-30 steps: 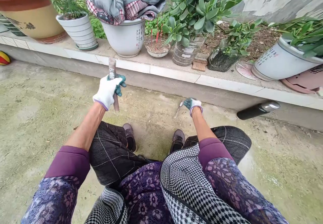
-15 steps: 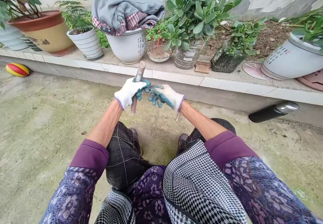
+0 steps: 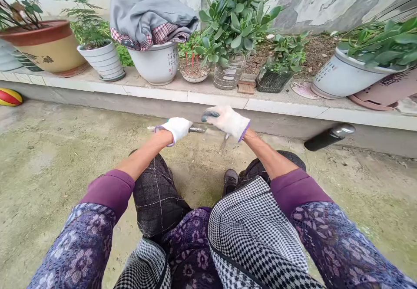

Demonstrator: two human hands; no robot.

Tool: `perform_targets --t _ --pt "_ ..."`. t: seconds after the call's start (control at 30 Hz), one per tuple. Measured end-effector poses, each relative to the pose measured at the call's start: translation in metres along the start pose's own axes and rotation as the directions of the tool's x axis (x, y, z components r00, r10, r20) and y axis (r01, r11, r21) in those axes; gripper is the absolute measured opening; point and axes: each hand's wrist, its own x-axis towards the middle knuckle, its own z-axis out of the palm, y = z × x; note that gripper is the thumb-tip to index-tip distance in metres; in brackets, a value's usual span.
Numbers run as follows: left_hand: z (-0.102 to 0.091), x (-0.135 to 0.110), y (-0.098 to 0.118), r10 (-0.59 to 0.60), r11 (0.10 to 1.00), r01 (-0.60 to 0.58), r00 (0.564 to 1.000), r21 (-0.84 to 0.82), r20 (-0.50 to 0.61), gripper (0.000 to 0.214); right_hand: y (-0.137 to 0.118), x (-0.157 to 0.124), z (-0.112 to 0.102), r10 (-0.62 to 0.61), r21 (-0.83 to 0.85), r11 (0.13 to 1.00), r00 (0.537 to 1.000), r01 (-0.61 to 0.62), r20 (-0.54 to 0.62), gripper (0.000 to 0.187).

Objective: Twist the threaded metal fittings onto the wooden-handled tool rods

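Note:
My left hand (image 3: 177, 129), in a white work glove, is closed around a short wooden stick (image 3: 153, 128). The stick lies nearly level, its end wound with thin wire (image 3: 197, 129) pointing right. Just above and right of that end is my right hand (image 3: 228, 119), gloved in white with dark green fingertips. Its fingers are curled in and somewhat smeared by motion; what they pinch, if anything, does not show. Below the right hand a narrow tool or piece of wood (image 3: 223, 145) is on the ground, too unclear to name.
A tiled ledge (image 3: 215, 99) runs across in front, bearing several potted plants, a white pot (image 3: 153, 65) topped with grey cloth (image 3: 150, 13), and a small brush (image 3: 246, 85). A black flask (image 3: 329, 137) leans at the right. At far left sits a red and yellow ball (image 3: 10, 97).
The stick has swung from nearly upright to level, its wound end now to the right. My right hand has risen and moved right, turning its back to me. The view has shifted slightly right.

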Motion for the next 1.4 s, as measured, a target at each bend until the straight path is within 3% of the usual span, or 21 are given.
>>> perform_targets --t 0.1,0.23,0.33,0.43,0.53,0.67,0.77,0.83,0.93,1.0,1.13,1.27,1.4 --pt "-0.002 0.0 0.021 0.119 0.992 -0.119 0.993 -0.042 -0.02 0.028 0.035 0.02 -0.006 0.122 -0.03 0.992 0.99 -0.124 -0.064 0.027" --pt "-0.006 0.003 0.019 0.119 0.955 -0.171 0.969 -0.242 -0.217 0.028 0.063 0.032 0.021 0.21 -0.048 0.976 0.976 -0.213 -0.048 0.027" --pt "-0.007 0.006 0.002 0.024 0.953 -0.106 0.96 -0.283 -0.279 0.029 0.053 0.015 0.051 0.218 -0.015 0.976 0.976 -0.218 0.022 0.029" --pt "-0.006 0.006 -0.01 -0.049 0.981 0.005 0.973 -0.194 -0.224 0.03 0.025 -0.012 0.066 0.135 -0.139 0.983 0.988 -0.123 0.077 0.028" --pt "-0.003 0.005 -0.005 -0.064 0.998 0.061 0.984 -0.02 -0.168 0.031 0.004 -0.024 0.06 0.11 -0.327 0.943 0.986 -0.063 0.127 0.03" --pt "0.006 0.006 0.018 0.064 0.992 -0.055 0.994 0.109 -0.085 0.032 0.011 -0.011 0.032 0.109 -0.415 0.908 0.99 -0.063 0.087 0.028" --pt "0.009 0.007 0.032 0.14 0.99 -0.137 0.987 0.043 -0.075 0.03 0.037 0.003 0.011 0.106 -0.252 0.961 0.993 -0.116 -0.054 0.022" --pt "0.006 0.008 0.036 0.145 0.982 -0.161 0.976 -0.094 -0.16 0.028 0.052 0.006 0.005 0.139 -0.064 0.987 0.982 -0.148 -0.131 0.021" --pt "-0.002 0.011 0.032 0.056 0.936 -0.16 0.947 -0.314 -0.316 0.027 0.058 0.001 0.013 0.239 0.129 0.967 0.961 -0.221 -0.141 0.024" --pt "-0.006 0.013 0.028 -0.012 0.918 -0.13 0.935 -0.373 -0.355 0.026 0.051 -0.006 0.025 0.235 0.131 0.967 0.966 -0.22 -0.108 0.026" --pt "-0.008 0.016 0.016 -0.054 0.975 -0.011 0.957 -0.221 -0.285 0.028 0.024 -0.016 0.04 0.076 -0.138 0.988 0.997 -0.075 -0.001 0.026" --pt "-0.004 0.013 0.008 -0.023 0.994 0.037 0.99 0.102 -0.141 0.03 0.005 -0.012 0.031 0.037 -0.237 0.971 0.995 -0.013 0.097 0.024" --pt "0.002 0.007 0.013 0.127 0.979 -0.117 0.99 0.167 -0.054 0.031 0.017 0.006 0.009 0.036 -0.11 0.993 0.997 -0.043 -0.065 0.024"
